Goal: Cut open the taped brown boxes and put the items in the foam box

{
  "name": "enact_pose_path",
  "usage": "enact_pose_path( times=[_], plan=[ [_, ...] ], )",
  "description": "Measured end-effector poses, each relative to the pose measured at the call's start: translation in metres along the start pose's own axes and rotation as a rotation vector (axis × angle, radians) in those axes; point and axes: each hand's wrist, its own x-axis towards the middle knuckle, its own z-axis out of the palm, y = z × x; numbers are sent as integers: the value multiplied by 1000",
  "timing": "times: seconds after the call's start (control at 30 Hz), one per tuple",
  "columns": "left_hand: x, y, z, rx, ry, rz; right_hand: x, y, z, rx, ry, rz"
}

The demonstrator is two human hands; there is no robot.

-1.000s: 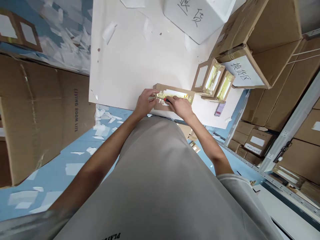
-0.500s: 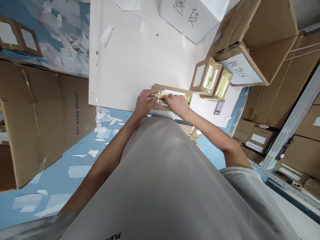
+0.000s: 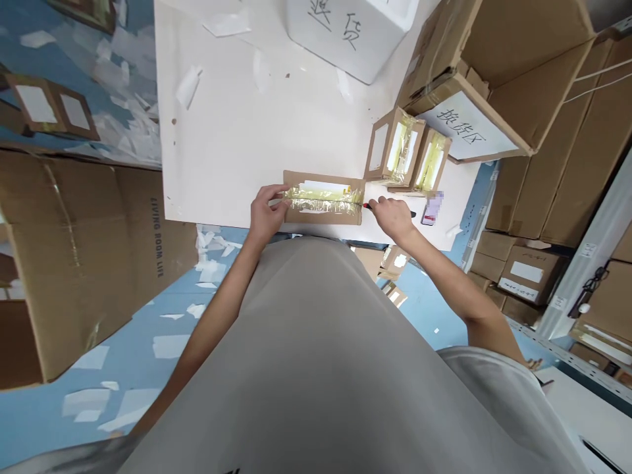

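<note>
A long cardboard box (image 3: 323,219) lies flat near the table's front edge, with shiny clear-yellow tape and white label strips along its top. A dark slit runs lengthwise through the tape. My left hand (image 3: 267,214) grips the box's left end, fingers on top. Just off the right end, my right hand (image 3: 394,217) is closed around a red-and-black box cutter (image 3: 366,205). Its red front points left at the end of the seam, and its dark tail sticks out behind the hand. The blade is too small to make out.
Two taped boxes (image 3: 399,146) stand right of the work, beside a phone-like purple item (image 3: 432,209). A white bin (image 3: 348,39) and an open carton (image 3: 481,112) stand behind. Paper scraps litter the blue floor; a large carton (image 3: 99,250) is at left.
My right hand has drawn the box cutter rightward along the taped seam, from the box's left part to past its right end. The left hand now grips the left end.
</note>
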Motion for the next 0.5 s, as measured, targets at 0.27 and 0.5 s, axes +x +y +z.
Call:
enact_pose_path(
  times=[0.27,0.5],
  plan=[
    [-1,3,-1,41,60,-49,27,34,55,124,135,-137],
    [-5,3,-5,58,122,-81,57,8,126,627,314,-161]
  ],
)
